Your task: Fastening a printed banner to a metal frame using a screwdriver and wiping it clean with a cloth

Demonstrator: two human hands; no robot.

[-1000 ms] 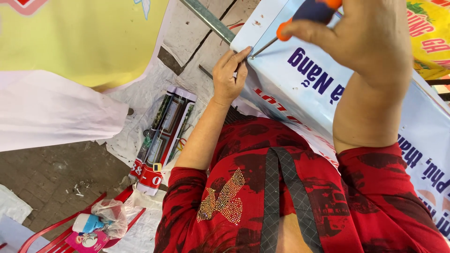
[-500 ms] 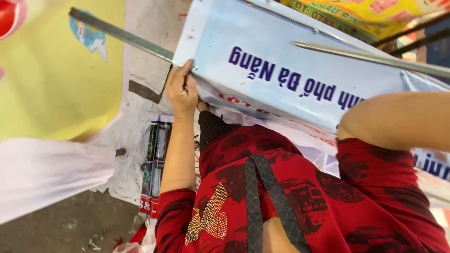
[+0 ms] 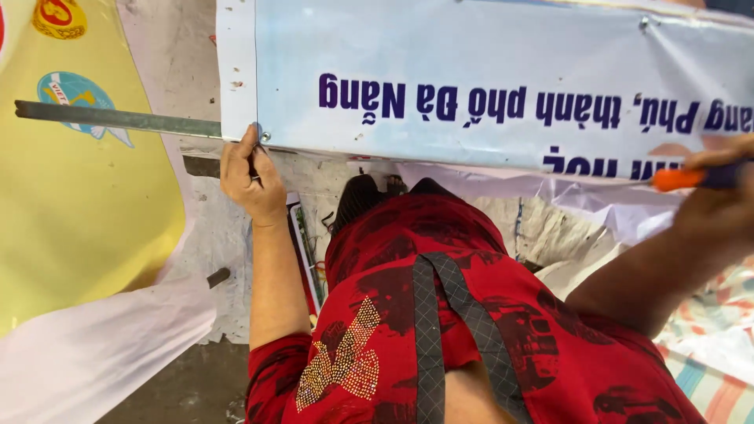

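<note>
Left hand (image 3: 250, 174): at 9 o'clock of frame centre, fingers curled together and gripping the lower left corner of the banner, thumb tip beside a small rivet on the hem.
Right hand (image 3: 719, 200): at 3 o'clock, partly cut off by the frame edge; fingers closed round the tool handle, individual fingertips not clear.
Screwdriver (image 3: 685, 179): orange collar and dark handle showing in the right hand, thin shaft pointing toward 9 o'clock, tip at the banner's lower edge.
Banner (image 3: 487, 86): pale blue-white sheet with dark blue lettering, upside down to the camera, filling 11 to 2 o'clock; white left margin with small holes.
Metal bar (image 3: 118, 119): grey flat strip, running out from the banner's lower left corner toward 9 o'clock, above the left hand.
Yellow sheet (image 3: 86, 212): at 9 o'clock, with round emblems near its upper edge, well apart from the left hand.
White sheeting (image 3: 102, 353): at 7 o'clock, crumpled, overlapping the yellow sheet's lower edge.
Red garment (image 3: 440, 330): at 6 o'clock, patterned dark red, with grey checked strap and gold studs.
</note>
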